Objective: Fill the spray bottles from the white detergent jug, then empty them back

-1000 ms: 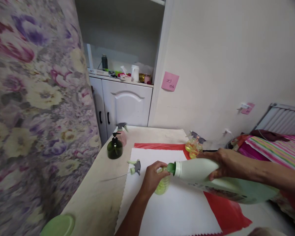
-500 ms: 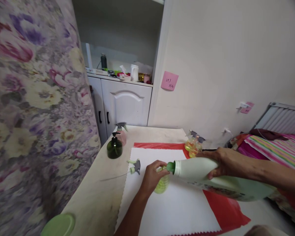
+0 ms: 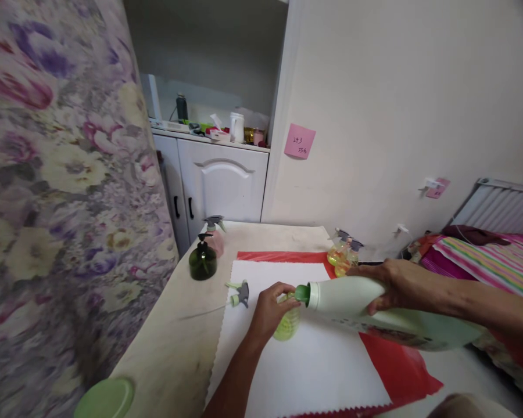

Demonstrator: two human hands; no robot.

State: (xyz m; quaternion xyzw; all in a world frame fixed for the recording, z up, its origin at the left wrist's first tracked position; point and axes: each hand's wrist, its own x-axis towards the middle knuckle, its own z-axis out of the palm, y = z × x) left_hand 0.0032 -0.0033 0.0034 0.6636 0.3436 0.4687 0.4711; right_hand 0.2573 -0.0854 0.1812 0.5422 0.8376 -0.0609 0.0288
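My left hand (image 3: pixel 273 309) is closed round the neck of a small ribbed spray bottle (image 3: pixel 286 326), yellow-green and see-through, standing on a white sheet (image 3: pixel 318 371). In my right hand (image 3: pixel 390 284) is a large pale green jug (image 3: pixel 353 299), tipped on its side with its green spout at the small bottle's mouth. Whether liquid is flowing I cannot make out. Left of my left hand lies a grey and green spray trigger head (image 3: pixel 240 294) with a thin tube. A round green cap (image 3: pixel 106 398) sits at the table's near left.
A dark green pump bottle (image 3: pixel 203 261) and a pink spray bottle (image 3: pixel 216 239) stand at the back left. Yellow spray bottles (image 3: pixel 342 264) are at the back right. Red sheeting (image 3: pixel 396 366) shows under the white sheet. A floral curtain (image 3: pixel 70 203) hangs on the left.
The view has shifted very slightly. My hands, the small bottle and the tipped jug keep nearly the same positions.
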